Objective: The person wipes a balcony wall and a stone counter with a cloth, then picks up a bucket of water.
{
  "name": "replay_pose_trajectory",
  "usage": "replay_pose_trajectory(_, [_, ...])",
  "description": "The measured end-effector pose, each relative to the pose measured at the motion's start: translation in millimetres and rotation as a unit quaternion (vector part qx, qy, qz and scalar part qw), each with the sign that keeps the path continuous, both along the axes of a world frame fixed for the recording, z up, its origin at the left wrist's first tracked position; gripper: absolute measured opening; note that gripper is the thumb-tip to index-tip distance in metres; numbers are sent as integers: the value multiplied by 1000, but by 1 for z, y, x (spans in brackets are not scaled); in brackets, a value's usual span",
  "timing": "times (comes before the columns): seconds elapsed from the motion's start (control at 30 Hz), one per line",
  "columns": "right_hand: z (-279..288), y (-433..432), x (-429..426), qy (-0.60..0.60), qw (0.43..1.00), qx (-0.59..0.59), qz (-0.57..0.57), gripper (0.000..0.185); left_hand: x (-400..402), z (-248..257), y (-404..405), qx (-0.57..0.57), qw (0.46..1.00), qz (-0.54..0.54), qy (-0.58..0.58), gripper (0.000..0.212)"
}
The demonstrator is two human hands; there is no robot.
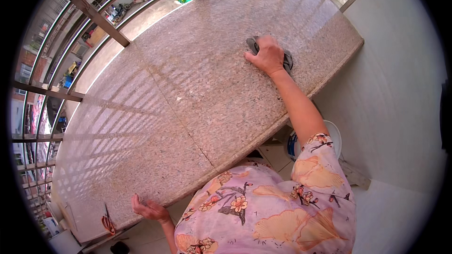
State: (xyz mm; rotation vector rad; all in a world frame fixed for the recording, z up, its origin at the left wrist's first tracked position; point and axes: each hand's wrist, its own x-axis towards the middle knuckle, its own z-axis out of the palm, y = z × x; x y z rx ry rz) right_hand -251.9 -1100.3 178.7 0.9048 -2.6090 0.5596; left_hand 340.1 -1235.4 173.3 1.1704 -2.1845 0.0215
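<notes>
My right hand (269,54) presses a crumpled dark grey cloth (288,60) onto the pinkish speckled granite countertop (212,106), towards its right part. Cloth shows on both sides of the hand. At the front edge, lower left, my left hand (148,210) rests with its fingers slightly curled and apart, holding nothing. To the left of it lies a pair of scissors with orange handles (108,224), near the counter's left end. A thin seam crosses the stone between the two hands.
Metal window bars (106,24) line the far and left sides of the counter, with a yard and parked motorcycles beyond. A pale wall (392,77) stands at the right. Below the front edge, beside my right arm, is a white bucket (334,135).
</notes>
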Motion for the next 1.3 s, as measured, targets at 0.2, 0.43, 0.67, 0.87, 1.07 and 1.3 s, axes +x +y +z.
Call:
replay_pose_trajectory(0.2, [-6, -1, -5, -3, 1000, -9, -26, 47, 2, -3, -1, -16, 1000, 21, -6, 41])
replay_pose_trajectory(0.43, [-10, 1, -7, 26, 999, -31, -8, 49, 3, -4, 0, -23, 999, 28, 0, 42])
replay_pose_trajectory(0.67, [2, 1, -1, 8, 1000, -14, -9, 49, 3, -6, 0, -32, 999, 29, -2, 40])
replay_pose_trajectory(0.87, [5, 1, 0, -13, 1000, -7, -12, 50, 3, -5, 0, -26, 999, 35, -1, 44])
replay_pose_trajectory(1.07, [0, 0, -2, -6, 1000, -4, -22, 50, 3, -4, 0, -28, 999, 31, -6, 42])
replay_pose_trajectory(1.3, [2, 0, 0, -41, 997, 56, -39, 50, 1, -3, 1, -33, 999, 28, -3, 39])
